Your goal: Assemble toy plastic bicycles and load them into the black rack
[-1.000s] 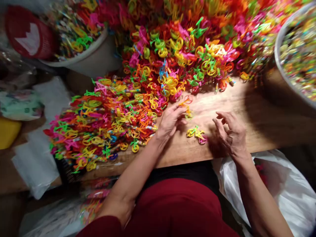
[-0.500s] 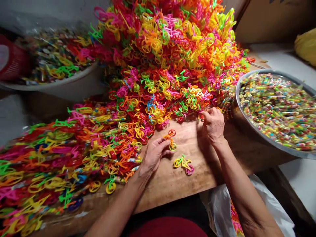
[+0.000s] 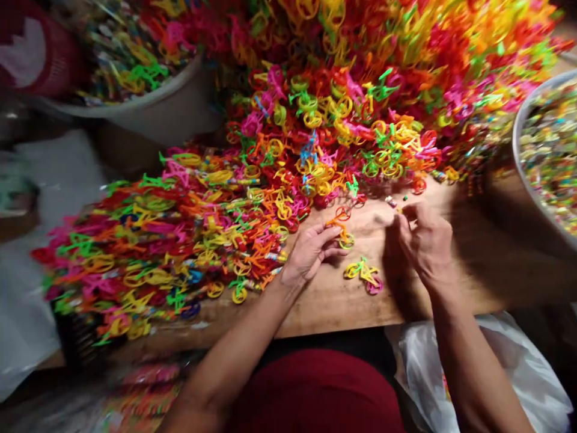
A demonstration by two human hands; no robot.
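Note:
My left hand (image 3: 313,249) pinches a small plastic toy bicycle (image 3: 336,224) with an orange frame, a red wheel and a yellow-green wheel. Below it, a second toy bicycle (image 3: 367,273) in yellow and green with a pink wheel lies flat on the wooden table (image 3: 306,307). My right hand (image 3: 426,240) is closed above the table, thumb and fingers drawn together. Just off its fingertips shows a small piece with a wrapper-like pattern (image 3: 391,202); whether the fingers grip it I cannot make out. A tiny green bit (image 3: 406,198) lies close by.
A large heap of colourful toy bicycles (image 3: 311,108) rises behind my hands. To the left lies a pile of bicycles with candy tubes (image 3: 166,258). A grey tub (image 3: 180,96) stands back left, a metal basin (image 3: 518,138) of wrapped sweets right, a white plastic bag (image 3: 505,355) below.
My view has swung left and down. My right hand has drawn back from the heap's edge towards me; the small patterned piece now shows at its fingertips. My left hand keeps the orange bicycle.

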